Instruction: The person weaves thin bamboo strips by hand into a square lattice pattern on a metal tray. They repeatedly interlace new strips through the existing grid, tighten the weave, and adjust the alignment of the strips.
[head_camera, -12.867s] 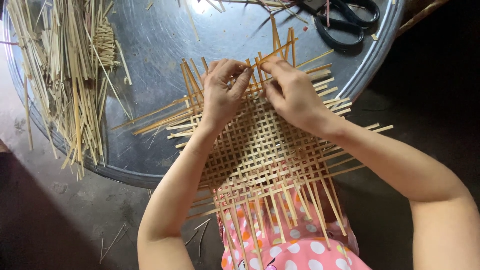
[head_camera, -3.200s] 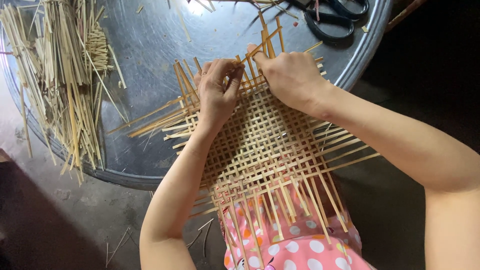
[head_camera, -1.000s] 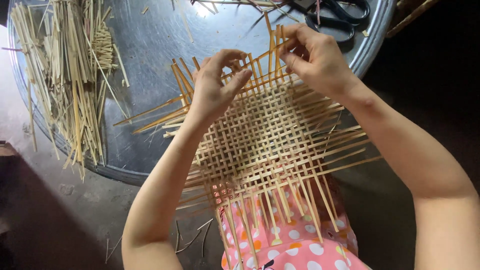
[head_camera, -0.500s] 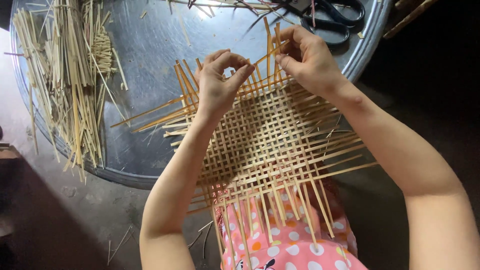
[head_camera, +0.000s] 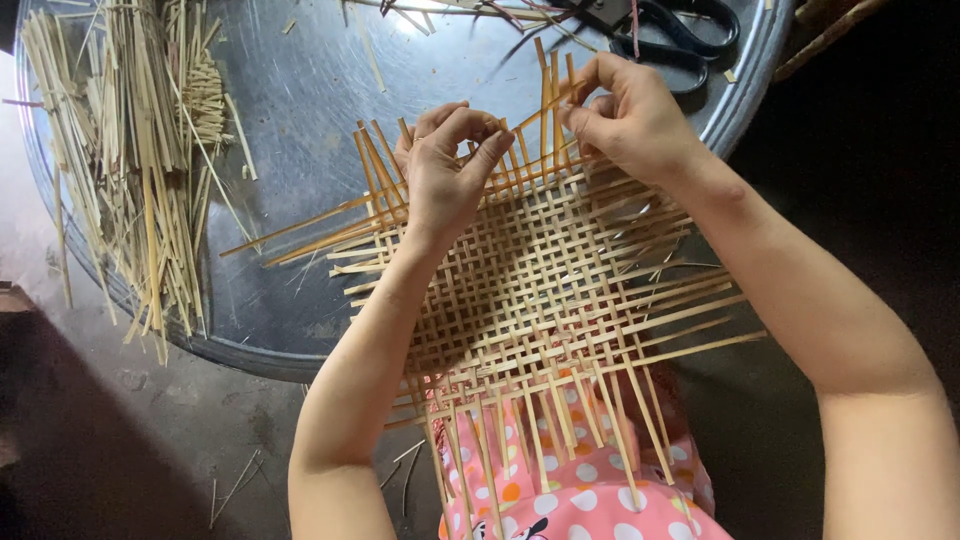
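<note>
— How is the scene lit?
— Soft daylight from above. The round metal table (head_camera: 300, 120) shows pale glare near its far edge, and the floor (head_camera: 120, 440) below lies in deep shadow.
— Is it sharp?
— Mostly; the dark right side hides all detail.

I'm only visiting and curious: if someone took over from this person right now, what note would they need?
Left hand: fingers pressing on the far edge of the woven mat.
Right hand: pinching an upright strip at that edge.
The mat lies half on the round metal table, half over the lap.
Done: the middle is tightly woven.
Left: loose strip ends stick out on all sides.
Spare strips lie at left, scissors at the far edge.
</note>
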